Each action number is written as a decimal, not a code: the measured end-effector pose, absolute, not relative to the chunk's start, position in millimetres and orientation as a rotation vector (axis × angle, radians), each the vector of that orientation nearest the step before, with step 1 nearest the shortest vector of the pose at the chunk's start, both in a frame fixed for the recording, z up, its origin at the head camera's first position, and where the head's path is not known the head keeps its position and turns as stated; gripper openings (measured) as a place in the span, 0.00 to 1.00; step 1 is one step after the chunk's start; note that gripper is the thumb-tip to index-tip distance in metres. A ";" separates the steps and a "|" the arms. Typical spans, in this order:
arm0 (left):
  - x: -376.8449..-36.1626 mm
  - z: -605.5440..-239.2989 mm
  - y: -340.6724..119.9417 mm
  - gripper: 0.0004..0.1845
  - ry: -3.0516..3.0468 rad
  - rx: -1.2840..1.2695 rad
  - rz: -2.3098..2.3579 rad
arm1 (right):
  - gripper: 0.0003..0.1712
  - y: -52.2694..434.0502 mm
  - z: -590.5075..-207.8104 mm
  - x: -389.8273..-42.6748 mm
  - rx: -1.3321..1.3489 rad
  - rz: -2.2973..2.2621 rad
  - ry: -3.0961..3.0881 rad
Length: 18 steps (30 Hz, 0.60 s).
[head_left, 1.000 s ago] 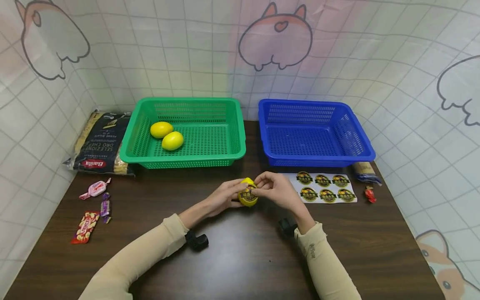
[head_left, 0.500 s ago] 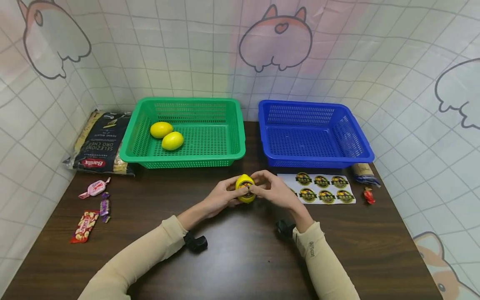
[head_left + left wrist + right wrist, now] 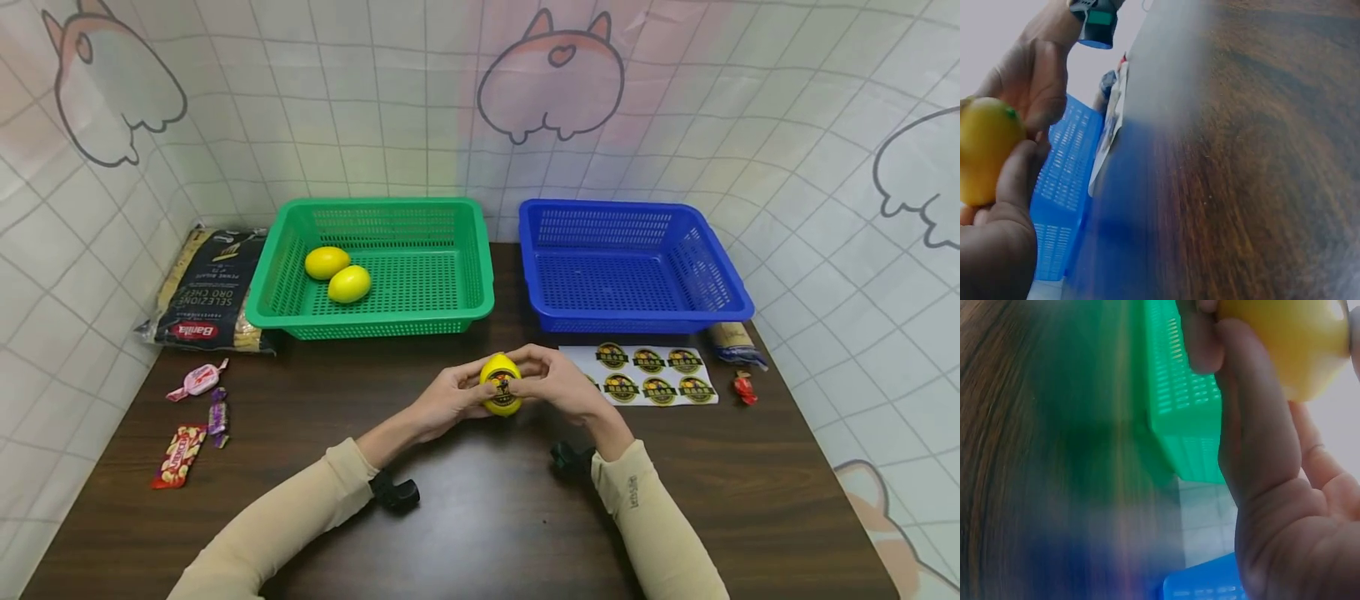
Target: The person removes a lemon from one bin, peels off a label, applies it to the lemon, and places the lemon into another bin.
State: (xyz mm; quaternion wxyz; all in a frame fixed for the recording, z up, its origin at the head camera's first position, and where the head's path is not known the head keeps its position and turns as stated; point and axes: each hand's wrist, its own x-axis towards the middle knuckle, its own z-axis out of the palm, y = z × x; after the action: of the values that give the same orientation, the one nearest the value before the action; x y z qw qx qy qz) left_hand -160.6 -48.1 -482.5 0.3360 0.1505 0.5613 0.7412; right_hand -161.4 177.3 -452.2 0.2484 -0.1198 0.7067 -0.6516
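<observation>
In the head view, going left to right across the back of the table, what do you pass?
Pasta bag → green basket with two lemons → blue basket → small packet at the right edge.

We are looking at a dark wooden table (image 3: 480,533) that is carrying a green basket (image 3: 472,304) at the back left and a blue basket (image 3: 637,321) beside it at the back right. A dark pasta bag (image 3: 206,292) is lying just left of the green one, and three wrapped candies (image 3: 198,379) (image 3: 218,412) (image 3: 178,456) are sitting near the left edge. A sheet of round stickers (image 3: 648,375) is lying just in front of the blue basket, with a small tan packet (image 3: 733,342) and a red candy (image 3: 745,388) resting to its right
</observation>
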 end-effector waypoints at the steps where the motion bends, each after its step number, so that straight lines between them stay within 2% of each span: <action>1: -160.4 -482.3 -48.5 0.46 1.444 0.400 1.942 | 0.28 177.8 -451.7 -161.1 -0.332 -1.792 1.909; 4: -159.5 -482.1 -50.2 0.46 1.397 0.421 1.963 | 0.28 178.7 -450.8 -160.7 -0.352 -1.817 1.879; 11: -157.6 -476.3 -53.3 0.53 1.356 0.483 1.966 | 0.27 182.0 -448.7 -159.9 -0.480 -1.846 1.827; 18: -162.8 -474.2 -54.0 0.43 1.417 0.465 1.952 | 0.31 184.2 -444.4 -161.5 -0.499 -1.779 1.856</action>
State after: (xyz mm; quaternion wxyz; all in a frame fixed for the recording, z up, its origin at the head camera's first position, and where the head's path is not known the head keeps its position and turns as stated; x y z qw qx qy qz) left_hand -162.8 -54.0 -474.2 0.3361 0.1783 0.5434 0.7484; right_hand -161.5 184.2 -444.4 0.2584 -0.1842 0.6847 -0.6561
